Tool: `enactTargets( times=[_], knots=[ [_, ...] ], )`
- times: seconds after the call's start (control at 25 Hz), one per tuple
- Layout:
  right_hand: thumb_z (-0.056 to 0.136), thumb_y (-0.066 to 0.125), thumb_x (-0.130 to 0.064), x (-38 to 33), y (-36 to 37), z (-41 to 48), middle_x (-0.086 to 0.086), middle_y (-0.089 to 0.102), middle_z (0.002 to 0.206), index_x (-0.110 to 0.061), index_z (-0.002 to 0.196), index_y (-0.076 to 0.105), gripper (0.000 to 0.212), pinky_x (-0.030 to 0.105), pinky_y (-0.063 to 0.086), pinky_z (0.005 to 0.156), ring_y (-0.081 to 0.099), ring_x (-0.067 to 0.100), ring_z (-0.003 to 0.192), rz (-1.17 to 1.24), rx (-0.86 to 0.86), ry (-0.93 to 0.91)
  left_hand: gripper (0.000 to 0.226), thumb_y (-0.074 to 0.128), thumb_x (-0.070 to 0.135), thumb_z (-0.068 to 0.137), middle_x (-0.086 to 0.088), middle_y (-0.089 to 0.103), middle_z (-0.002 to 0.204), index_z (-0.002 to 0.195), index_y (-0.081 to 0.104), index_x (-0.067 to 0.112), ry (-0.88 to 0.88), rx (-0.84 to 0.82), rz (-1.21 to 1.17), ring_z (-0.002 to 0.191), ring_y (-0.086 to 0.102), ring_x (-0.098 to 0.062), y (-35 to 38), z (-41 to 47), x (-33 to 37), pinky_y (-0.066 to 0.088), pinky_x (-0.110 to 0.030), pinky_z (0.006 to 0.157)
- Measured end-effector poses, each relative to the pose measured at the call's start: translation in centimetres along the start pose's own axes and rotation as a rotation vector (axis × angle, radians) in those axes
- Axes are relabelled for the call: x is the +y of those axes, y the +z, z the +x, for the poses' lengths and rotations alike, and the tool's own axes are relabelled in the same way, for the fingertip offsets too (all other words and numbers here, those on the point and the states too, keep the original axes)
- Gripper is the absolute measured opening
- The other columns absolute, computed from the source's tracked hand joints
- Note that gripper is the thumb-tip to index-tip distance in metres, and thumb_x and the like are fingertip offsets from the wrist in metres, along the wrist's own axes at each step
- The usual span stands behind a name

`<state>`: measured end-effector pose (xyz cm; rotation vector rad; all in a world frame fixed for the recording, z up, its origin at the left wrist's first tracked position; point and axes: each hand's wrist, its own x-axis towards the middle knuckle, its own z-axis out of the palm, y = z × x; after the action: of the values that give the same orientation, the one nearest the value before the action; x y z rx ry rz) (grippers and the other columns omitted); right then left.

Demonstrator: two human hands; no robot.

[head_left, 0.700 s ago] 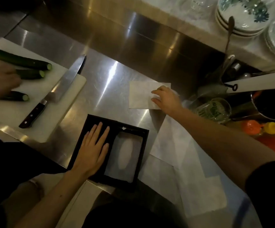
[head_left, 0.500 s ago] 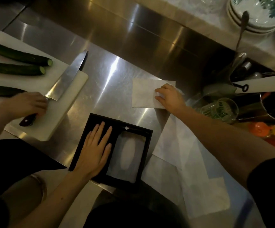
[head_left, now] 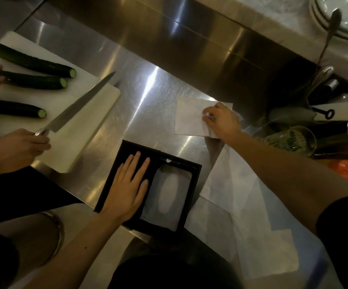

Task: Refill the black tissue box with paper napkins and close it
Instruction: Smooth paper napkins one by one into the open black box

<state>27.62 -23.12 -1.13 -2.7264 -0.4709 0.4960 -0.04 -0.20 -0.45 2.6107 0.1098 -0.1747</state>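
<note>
While another person's hand [head_left: 21,146] grips a knife [head_left: 75,108] at far left, the left hand [head_left: 127,189] lies flat, fingers [head_left: 136,163] spread, on the black tissue box [head_left: 194,178] on the desk [head_left: 148,105]. Right of it, the right hand [head_left: 223,119] pinches a paper napkin [head_left: 189,117] between curled fingers.

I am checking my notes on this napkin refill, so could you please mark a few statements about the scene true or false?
1. The left hand lies flat on the black tissue box. True.
2. The right hand rests on a napkin on the steel counter. True.
3. The knife lies untouched on the cutting board. False: another person's hand holds its handle.
4. Only one cucumber is on the board. False: three are.
</note>
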Motion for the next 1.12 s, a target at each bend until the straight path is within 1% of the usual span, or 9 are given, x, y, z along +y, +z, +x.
enactTargets(
  times=[0.16,0.24,0.4,0.52,0.64,0.76,0.96,1.04,1.12],
  knots=[
    [0.098,0.051,-0.030,-0.6,0.4,-0.2,0.009,0.064,0.110,-0.016,0.109,0.065,0.022,0.039,0.048,0.093,0.061,0.028,0.100,-0.052,-0.001,-0.048,0.055,0.026,0.038,0.101,-0.005,0.011,0.161,0.153,0.019,0.022,0.007,-0.001,0.009,0.149,0.004,-0.021,0.1,0.1,-0.2,0.014,-0.048,0.119],
    [0.098,0.052,-0.028,-0.9,0.6,-0.9,0.010,0.066,0.107,-0.014,0.106,0.066,0.022,0.038,0.048,0.091,0.063,0.028,0.097,-0.025,0.047,-0.028,0.054,0.026,0.038,0.101,-0.005,0.011,0.161,0.153,0.019,0.023,0.010,0.009,0.014,0.149,0.004,-0.020,0.2,0.0,-0.3,0.014,-0.048,0.119],
    [0.096,0.058,-0.029,-1.9,0.2,-3.7,0.008,0.068,0.109,-0.015,0.108,0.068,0.022,0.034,0.051,0.089,0.065,0.024,0.095,0.148,0.193,0.108,0.054,0.024,0.038,0.101,-0.004,0.011,0.160,0.152,0.019,0.022,0.006,0.036,0.012,0.148,0.004,-0.019,0.4,0.1,-0.2,0.013,-0.045,0.119],
    [0.093,0.060,-0.034,-3.0,-0.6,-7.0,0.002,0.067,0.108,-0.019,0.106,0.067,0.021,0.032,0.054,0.088,0.063,0.015,0.090,0.269,0.303,0.152,0.055,0.021,0.039,0.101,-0.006,0.012,0.160,0.152,0.019,0.021,0.016,0.043,0.006,0.148,0.005,-0.021,0.5,0.1,-0.2,0.011,-0.045,0.118],
    [0.091,0.062,-0.035,-4.3,-1.4,-11.4,-0.005,0.066,0.097,-0.021,0.100,0.068,0.018,0.025,0.051,0.081,0.059,0.007,0.081,0.349,0.412,0.154,0.056,0.019,0.039,0.101,-0.010,0.013,0.160,0.153,0.017,0.020,0.034,0.038,0.015,0.148,0.007,-0.024,0.8,0.0,-0.3,0.011,-0.046,0.118],
    [0.088,0.065,-0.029,-6.3,-2.0,-15.9,-0.010,0.063,0.084,-0.026,0.087,0.067,0.004,0.022,0.050,0.073,0.060,0.006,0.073,0.472,0.490,0.127,0.056,0.018,0.039,0.100,-0.013,0.015,0.160,0.153,0.018,0.019,0.013,0.054,0.027,0.147,0.011,-0.028,1.2,-0.4,0.0,0.012,-0.047,0.118],
    [0.089,0.066,-0.028,-9.3,-0.7,-22.7,-0.013,0.065,0.078,-0.024,0.085,0.070,0.006,0.002,0.043,0.066,0.060,-0.004,0.071,0.664,0.479,0.207,0.059,0.015,0.041,0.099,-0.014,0.017,0.159,0.153,0.020,0.018,-0.043,0.059,0.042,0.147,0.013,-0.031,1.9,-1.5,1.1,0.014,-0.051,0.117],
    [0.089,0.066,-0.028,-10.2,0.9,-24.3,-0.015,0.064,0.077,-0.021,0.087,0.071,0.009,-0.001,0.042,0.066,0.060,-0.009,0.071,0.724,0.462,0.227,0.059,0.014,0.042,0.098,-0.014,0.016,0.160,0.153,0.018,0.020,-0.062,0.054,0.059,0.147,0.012,-0.031,1.9,-1.5,1.3,0.014,-0.051,0.117],
    [0.090,0.065,-0.027,-11.1,2.6,-25.2,-0.014,0.064,0.077,-0.017,0.088,0.073,0.013,-0.001,0.042,0.064,0.060,-0.007,0.068,0.755,0.457,0.241,0.058,0.015,0.041,0.098,-0.014,0.015,0.160,0.153,0.017,0.019,-0.079,0.050,0.084,0.147,0.011,-0.031,1.7,-1.7,1.4,0.015,-0.052,0.117]
  ],
)
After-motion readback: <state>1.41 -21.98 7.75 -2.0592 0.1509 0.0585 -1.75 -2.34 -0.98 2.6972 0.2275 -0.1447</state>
